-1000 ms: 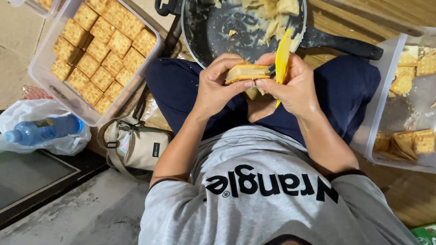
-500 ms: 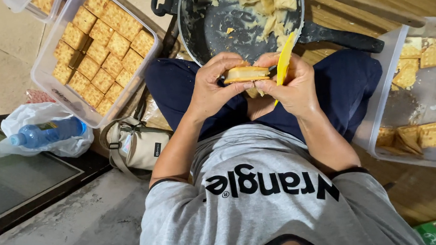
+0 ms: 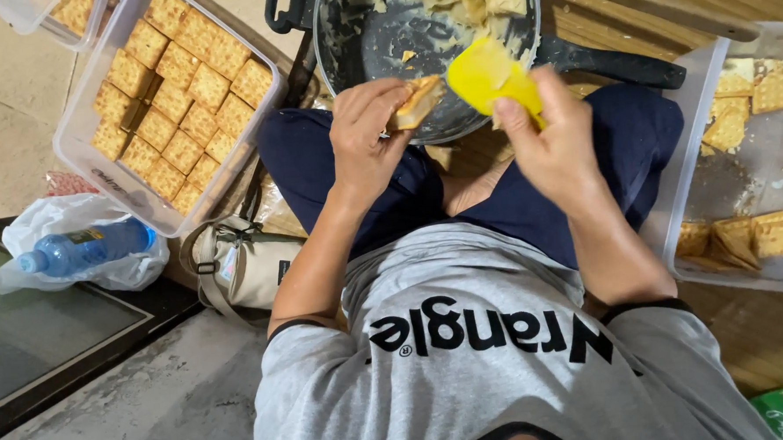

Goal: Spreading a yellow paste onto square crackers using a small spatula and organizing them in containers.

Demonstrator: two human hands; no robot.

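Head view: left hand (image 3: 366, 146) clamped on a filled cracker sandwich (image 3: 415, 102), now parted from the right hand (image 3: 554, 144), gripping a yellow scraper (image 3: 489, 77) lifted over the pan (image 3: 375, 49). Sandwich at pan's near rim, seemingly finished. Left of pan, tub of crackers (image 3: 170, 98).

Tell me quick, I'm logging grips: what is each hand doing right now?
Left hand: closed on a filled cracker sandwich.
Right hand: closed on a yellow spatula.
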